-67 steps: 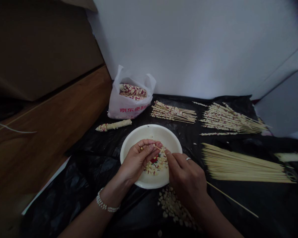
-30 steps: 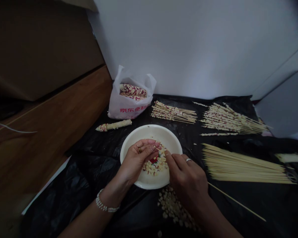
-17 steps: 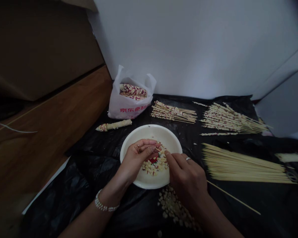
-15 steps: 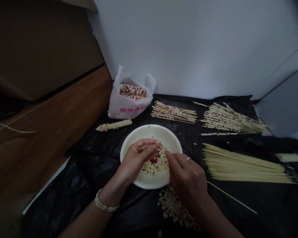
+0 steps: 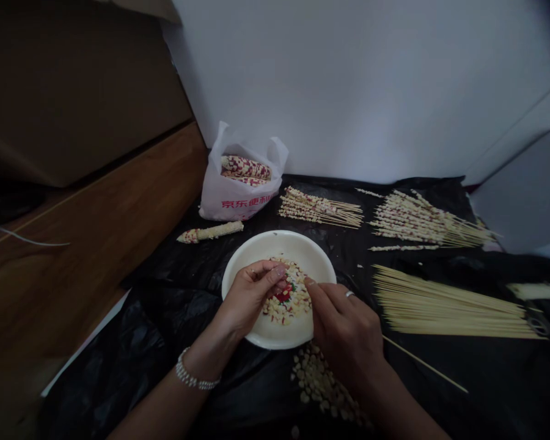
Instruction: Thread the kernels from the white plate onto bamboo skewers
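Over a cream bowl [image 5: 319,245], my left hand [image 5: 248,292] has its thumb and forefinger pressed together. What lies between those fingertips is too small and hidden to make out. My right hand [image 5: 346,321], at the bowl's right rim, is closed around a thin bamboo skewer [image 5: 426,363]. Its long tail sticks out behind the hand to the lower right, while its front end is hidden by the fingers. Loose cream and dark-red corn kernels [image 5: 279,315] lie in the bowl below both hands, around a red printed pattern.
Behind the bowl stand a white plastic bag [image 5: 215,198] of corn cobs and a partly stripped cob [image 5: 220,230]. Rightward lie two piles of kernel-threaded skewers [image 5: 302,205] and a bundle of bare skewers [image 5: 449,305]. Pale bits [image 5: 318,379] lie on the black sheet [image 5: 165,342] in front.
The left fingertips have drawn closer together and slightly back from the right hand. The skewer tip that showed near them is out of sight, and its tail end has shifted slightly up and left.
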